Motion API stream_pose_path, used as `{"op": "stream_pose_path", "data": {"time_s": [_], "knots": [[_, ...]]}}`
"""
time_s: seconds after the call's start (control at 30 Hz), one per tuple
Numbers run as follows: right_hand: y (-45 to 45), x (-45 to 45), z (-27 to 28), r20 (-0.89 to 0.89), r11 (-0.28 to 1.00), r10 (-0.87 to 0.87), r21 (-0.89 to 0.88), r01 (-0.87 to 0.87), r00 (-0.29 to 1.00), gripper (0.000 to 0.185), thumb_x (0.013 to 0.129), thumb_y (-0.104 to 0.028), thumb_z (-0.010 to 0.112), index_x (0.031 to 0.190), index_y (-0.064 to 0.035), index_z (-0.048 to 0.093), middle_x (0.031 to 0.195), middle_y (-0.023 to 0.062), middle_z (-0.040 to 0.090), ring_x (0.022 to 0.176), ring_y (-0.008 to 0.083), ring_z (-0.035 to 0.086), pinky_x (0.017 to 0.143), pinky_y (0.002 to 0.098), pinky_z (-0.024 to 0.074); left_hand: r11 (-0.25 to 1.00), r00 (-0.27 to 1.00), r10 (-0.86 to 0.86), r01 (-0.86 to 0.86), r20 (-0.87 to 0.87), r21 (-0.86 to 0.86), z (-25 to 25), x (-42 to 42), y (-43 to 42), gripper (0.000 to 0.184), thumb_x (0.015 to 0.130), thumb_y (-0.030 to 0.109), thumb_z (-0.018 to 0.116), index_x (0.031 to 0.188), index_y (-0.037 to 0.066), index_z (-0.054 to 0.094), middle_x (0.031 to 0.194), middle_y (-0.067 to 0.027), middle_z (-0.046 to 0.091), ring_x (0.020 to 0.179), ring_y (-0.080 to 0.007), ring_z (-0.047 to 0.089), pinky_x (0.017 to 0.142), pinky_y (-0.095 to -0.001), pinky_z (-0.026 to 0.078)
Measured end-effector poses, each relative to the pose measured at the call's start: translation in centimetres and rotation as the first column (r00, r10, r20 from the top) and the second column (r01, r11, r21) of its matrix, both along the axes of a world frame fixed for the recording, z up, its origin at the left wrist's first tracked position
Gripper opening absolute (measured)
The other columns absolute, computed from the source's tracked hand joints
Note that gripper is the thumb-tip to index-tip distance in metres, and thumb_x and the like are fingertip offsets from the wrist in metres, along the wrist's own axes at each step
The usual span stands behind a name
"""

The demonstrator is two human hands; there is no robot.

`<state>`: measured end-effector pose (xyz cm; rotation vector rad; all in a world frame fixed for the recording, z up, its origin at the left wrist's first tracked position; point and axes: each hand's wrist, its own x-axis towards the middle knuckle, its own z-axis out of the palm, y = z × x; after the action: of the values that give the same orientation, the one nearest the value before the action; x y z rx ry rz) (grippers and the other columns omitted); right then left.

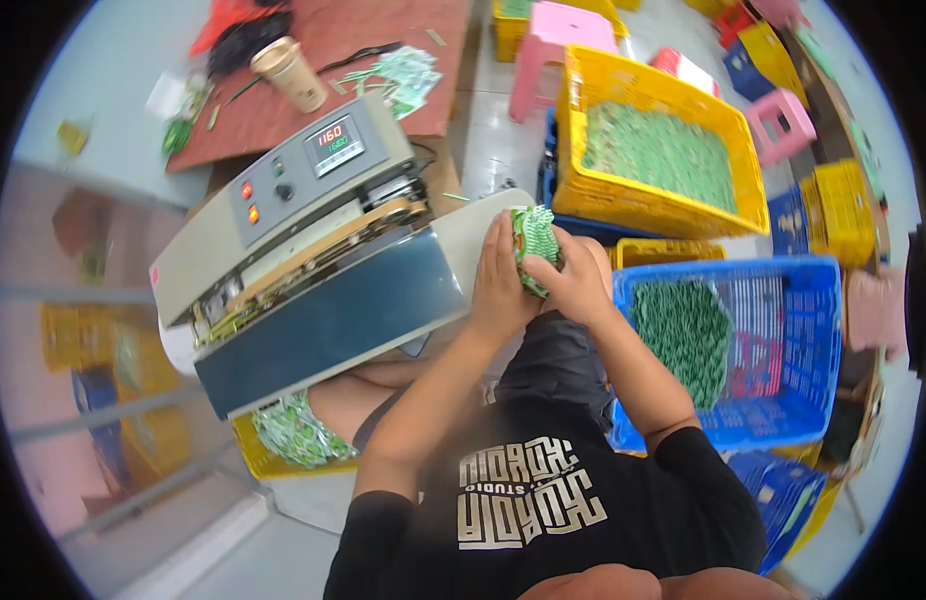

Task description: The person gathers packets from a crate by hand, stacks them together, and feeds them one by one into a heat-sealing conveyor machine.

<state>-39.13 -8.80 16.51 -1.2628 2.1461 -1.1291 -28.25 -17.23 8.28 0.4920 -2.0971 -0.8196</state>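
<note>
Between both hands is a small green-and-white printed plastic packet [534,240], held over my lap at the right end of the sealing machine. My left hand [500,275] is closed around its left side. From the right, my right hand [575,280] grips it with the thumb across its front. The packet's lower part and back are covered by my fingers. Beside my left arm stands the grey sealing machine [273,195], with a lit display [335,142] and a dark conveyor belt [333,315].
A blue crate [788,432] on my right holds dark green pieces; a yellow crate [663,82] behind it holds lighter green ones. Printed packets [298,432] fill a bin under the machine. On the red table [383,25] are a cup [289,74] and loose wrappers [408,78].
</note>
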Motion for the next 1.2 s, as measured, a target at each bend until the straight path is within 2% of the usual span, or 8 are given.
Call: {"op": "stream_pose_path", "data": {"time_s": [0.13, 0.2, 0.47, 0.53, 0.63, 0.73, 0.83, 1.2], "knots": [[-0.4, -1.7, -2.4, 0.538, 0.978, 0.100, 0.103, -0.182, 0.837, 0.052, 0.106, -0.020, 0.060, 0.147, 0.0100, 0.047, 0.132, 0.0148, 0.064, 0.112, 0.0205, 0.066, 0.091, 0.0314, 0.0553, 0.983, 0.992, -0.101, 0.088, 0.073, 0.164, 0.2, 2.8, -3.1, 0.098, 0.071, 0.015, 0.087, 0.153, -0.002, 0.036, 0.142, -0.0260, 0.055, 0.129, -0.0447, 0.056, 0.112, -0.0494, 0.045], [-0.3, -2.6, -4.7, 0.853, 0.994, 0.083, -0.037, -0.099, 0.515, 0.050, 0.107, -0.021, 0.058, 0.145, 0.0103, 0.048, 0.132, 0.0159, 0.065, 0.113, 0.0198, 0.067, 0.092, 0.0314, 0.0561, 0.976, 0.995, -0.082, 0.070, 0.052, 0.207, 0.0, 3.6, -4.0, 0.086, 0.074, 0.014, 0.084, 0.149, 0.004, 0.045, 0.136, -0.0227, 0.061, 0.123, -0.0416, 0.061, 0.105, -0.0472, 0.050], [-3.5, -2.5, -3.5, 0.030, 0.916, 0.112, 0.385, -0.115, 0.993, 0.072, 0.082, -0.015, 0.083, 0.146, -0.0005, 0.053, 0.131, 0.0144, 0.067, 0.111, 0.0249, 0.071, 0.095, 0.0362, 0.0574, 0.877, 0.933, -0.308, 0.201, 0.189, 0.437, 1.2, 5.4, -7.9, 0.059, 0.078, 0.010, 0.077, 0.135, 0.010, 0.063, 0.124, -0.0159, 0.070, 0.110, -0.0338, 0.071, 0.091, -0.0398, 0.056], [-4.2, -2.9, -6.3, -0.129, 0.920, 0.173, -0.333, -0.207, 0.976, 0.074, 0.069, -0.014, 0.091, 0.135, -0.0030, 0.061, 0.121, 0.0117, 0.070, 0.110, 0.0260, 0.070, 0.096, 0.0363, 0.0551, 0.919, 0.925, -0.346, 0.301, 0.156, 0.255, 1.1, 5.6, -8.5, 0.061, 0.076, 0.010, 0.080, 0.135, 0.010, 0.063, 0.135, -0.0149, 0.064, 0.119, -0.0334, 0.066, 0.097, -0.0392, 0.053], [-4.3, -3.6, -6.1, -0.143, 0.822, 0.497, -0.237, -0.517, 0.856, 0.071, 0.065, -0.017, 0.094, 0.127, -0.0057, 0.062, 0.119, 0.0124, 0.068, 0.115, 0.0331, 0.066, 0.097, 0.0420, 0.0522, 0.928, 0.877, -0.348, 0.272, 0.332, 0.256, 2.1, 6.1, -8.6, 0.076, 0.071, 0.011, 0.086, 0.142, 0.011, 0.058, 0.142, -0.0142, 0.058, 0.125, -0.0336, 0.061, 0.104, -0.0400, 0.051], [-4.1, -3.6, -7.4, 0.099, 0.883, 0.466, -0.113, -0.456, 0.879, 0.072, 0.062, -0.020, 0.097, 0.124, -0.0060, 0.061, 0.124, 0.0131, 0.066, 0.116, 0.0342, 0.064, 0.097, 0.0426, 0.0518, 0.920, 0.921, -0.298, 0.208, 0.250, 0.331, 2.1, 7.6, -7.2, 0.090, 0.068, 0.012, 0.091, 0.148, 0.012, 0.051, 0.136, -0.0145, 0.062, 0.121, -0.0343, 0.064, 0.103, -0.0423, 0.052], [-4.1, -3.2, -8.5, -0.091, 0.886, 0.421, -0.168, -0.431, 0.902, 0.075, 0.061, -0.025, 0.099, 0.124, -0.0074, 0.061, 0.121, 0.0120, 0.067, 0.113, 0.0337, 0.066, 0.096, 0.0414, 0.0524, 0.971, 0.980, -0.107, 0.066, 0.168, 0.231, 0.4, 7.6, -5.6, 0.099, 0.064, 0.011, 0.093, 0.151, 0.013, 0.046, 0.131, -0.0150, 0.065, 0.117, -0.0359, 0.065, 0.098, -0.0433, 0.053], [-4.7, -2.8, -5.6, -0.080, 0.833, 0.419, -0.363, -0.418, 0.904, 0.090, 0.057, -0.033, 0.101, 0.132, -0.0074, 0.057, 0.127, 0.0129, 0.066, 0.117, 0.0317, 0.066, 0.099, 0.0406, 0.0521, 0.958, 0.978, -0.123, 0.072, 0.171, 0.277, 1.9, 5.8, -5.7, 0.065, 0.071, 0.007, 0.086, 0.130, 0.010, 0.059, 0.120, -0.0138, 0.069, 0.112, -0.0361, 0.067, 0.094, -0.0435, 0.054]]}}
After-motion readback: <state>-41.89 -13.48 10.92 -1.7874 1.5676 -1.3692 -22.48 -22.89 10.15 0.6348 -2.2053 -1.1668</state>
